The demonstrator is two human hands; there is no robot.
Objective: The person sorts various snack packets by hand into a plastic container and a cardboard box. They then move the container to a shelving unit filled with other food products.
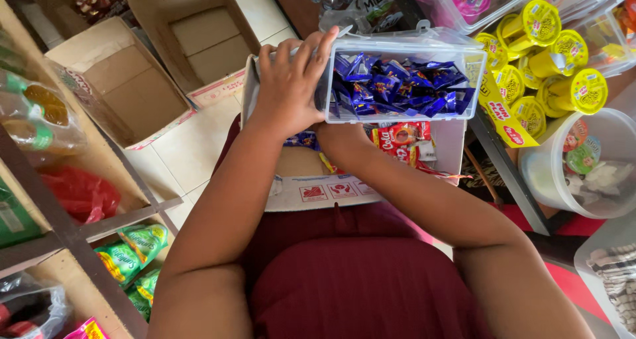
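Clear box (397, 113) of blue-wrapped sweets (397, 87), gripped by left hand (288, 87).

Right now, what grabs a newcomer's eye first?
The clear plastic box full of blue-wrapped sweets, centre frame, with the left hand gripping its end. Next, the stack of yellow lidded cups at upper right. The right hand is hidden beneath the box.

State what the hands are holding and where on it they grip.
The left hand grips the left end of a clear plastic box of blue-wrapped candies. The right hand is hidden under the box, apparently supporting it from below.
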